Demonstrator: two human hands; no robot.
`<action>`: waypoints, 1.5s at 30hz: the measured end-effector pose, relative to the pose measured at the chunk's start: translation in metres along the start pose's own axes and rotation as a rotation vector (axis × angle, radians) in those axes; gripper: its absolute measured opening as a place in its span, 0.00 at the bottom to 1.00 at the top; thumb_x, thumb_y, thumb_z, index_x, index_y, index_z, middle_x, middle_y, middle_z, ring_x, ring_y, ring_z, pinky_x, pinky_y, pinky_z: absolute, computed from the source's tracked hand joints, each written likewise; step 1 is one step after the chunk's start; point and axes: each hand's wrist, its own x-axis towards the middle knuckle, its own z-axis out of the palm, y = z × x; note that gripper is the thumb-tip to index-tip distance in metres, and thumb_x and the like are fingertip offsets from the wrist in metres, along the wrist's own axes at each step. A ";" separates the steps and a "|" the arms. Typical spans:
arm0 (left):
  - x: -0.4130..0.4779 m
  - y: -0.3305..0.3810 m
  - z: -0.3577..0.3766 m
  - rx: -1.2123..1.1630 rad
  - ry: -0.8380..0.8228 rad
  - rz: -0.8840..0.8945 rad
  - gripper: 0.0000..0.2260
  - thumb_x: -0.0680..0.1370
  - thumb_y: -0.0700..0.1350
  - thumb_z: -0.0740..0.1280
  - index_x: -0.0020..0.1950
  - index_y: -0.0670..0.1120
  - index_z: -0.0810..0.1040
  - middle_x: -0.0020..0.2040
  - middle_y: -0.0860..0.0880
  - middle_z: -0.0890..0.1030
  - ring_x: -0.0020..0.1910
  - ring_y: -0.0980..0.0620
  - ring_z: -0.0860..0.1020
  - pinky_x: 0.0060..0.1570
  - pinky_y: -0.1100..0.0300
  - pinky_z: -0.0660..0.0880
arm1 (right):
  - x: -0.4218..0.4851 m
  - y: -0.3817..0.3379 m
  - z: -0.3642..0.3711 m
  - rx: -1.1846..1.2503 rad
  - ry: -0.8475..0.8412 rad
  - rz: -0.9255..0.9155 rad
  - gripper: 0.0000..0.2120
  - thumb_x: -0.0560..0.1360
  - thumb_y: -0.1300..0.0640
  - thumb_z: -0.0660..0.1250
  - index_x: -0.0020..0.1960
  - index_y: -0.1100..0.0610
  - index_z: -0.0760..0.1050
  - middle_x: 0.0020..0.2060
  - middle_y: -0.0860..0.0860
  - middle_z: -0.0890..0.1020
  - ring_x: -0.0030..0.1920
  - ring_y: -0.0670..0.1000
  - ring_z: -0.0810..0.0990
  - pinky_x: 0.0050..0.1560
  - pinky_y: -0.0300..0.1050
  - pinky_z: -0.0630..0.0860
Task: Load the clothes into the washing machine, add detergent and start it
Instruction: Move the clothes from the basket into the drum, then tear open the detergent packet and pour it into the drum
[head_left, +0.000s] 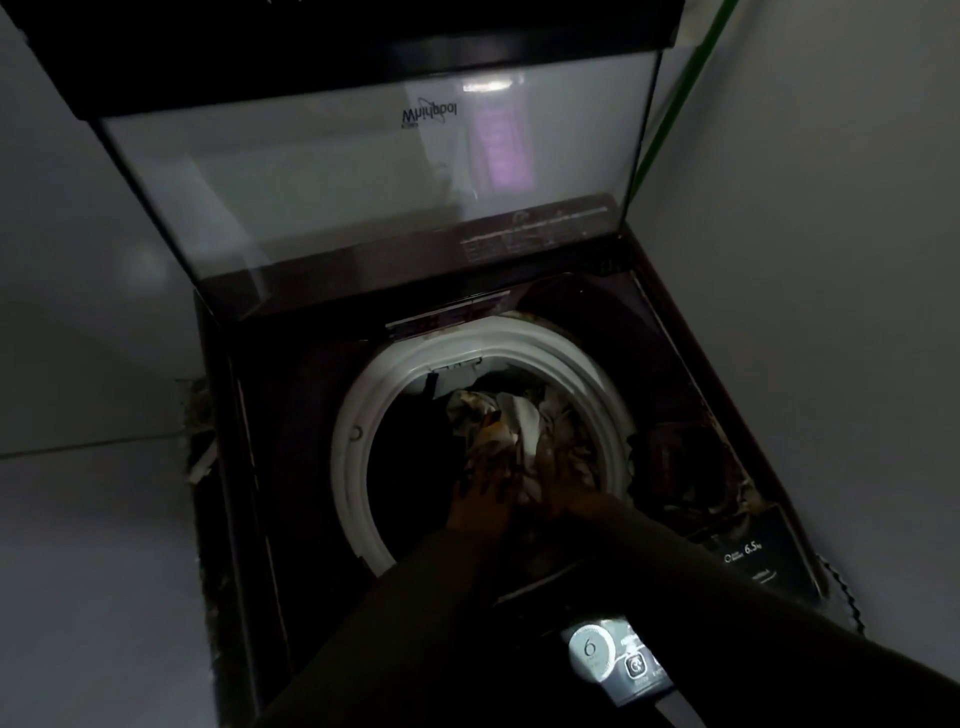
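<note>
**Both hands pressed on clothes inside drum**

Left hand (480, 496) and right hand (563, 480) lie side by side, fingers spread flat on the crumpled clothes (511, 421); neither visibly clamps the fabric. Clothes sit right of centre within the white drum rim (353, 441); its dark left portion is open. Glass lid (374, 171) stands raised across the upper frame. Control panel (613, 660) lies at the lower edge.

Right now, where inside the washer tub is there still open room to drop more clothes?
The dark left half of the tub, inside the white rim, looks open. The right half is crowded: a pile of clothes with the left hand and right hand pressing on it.
</note>
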 end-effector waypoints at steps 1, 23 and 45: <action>-0.010 0.011 -0.026 0.048 0.012 -0.003 0.25 0.79 0.58 0.56 0.73 0.47 0.67 0.79 0.43 0.59 0.71 0.40 0.69 0.63 0.43 0.73 | 0.001 0.003 0.004 0.008 -0.004 0.022 0.36 0.81 0.50 0.63 0.80 0.58 0.47 0.79 0.58 0.54 0.78 0.59 0.55 0.67 0.33 0.53; -0.129 0.054 -0.136 0.125 0.173 -0.297 0.31 0.82 0.56 0.54 0.81 0.51 0.44 0.81 0.47 0.43 0.80 0.47 0.42 0.77 0.44 0.48 | -0.116 -0.066 -0.022 -0.318 0.318 -0.434 0.37 0.80 0.42 0.56 0.80 0.56 0.45 0.80 0.56 0.44 0.79 0.58 0.41 0.76 0.61 0.55; -0.354 0.130 -0.033 -0.164 0.806 -1.134 0.35 0.76 0.64 0.39 0.81 0.49 0.53 0.81 0.45 0.52 0.80 0.44 0.48 0.76 0.47 0.44 | -0.237 -0.127 0.075 -0.594 0.220 -1.333 0.36 0.81 0.36 0.50 0.81 0.55 0.45 0.80 0.57 0.45 0.79 0.59 0.40 0.77 0.61 0.51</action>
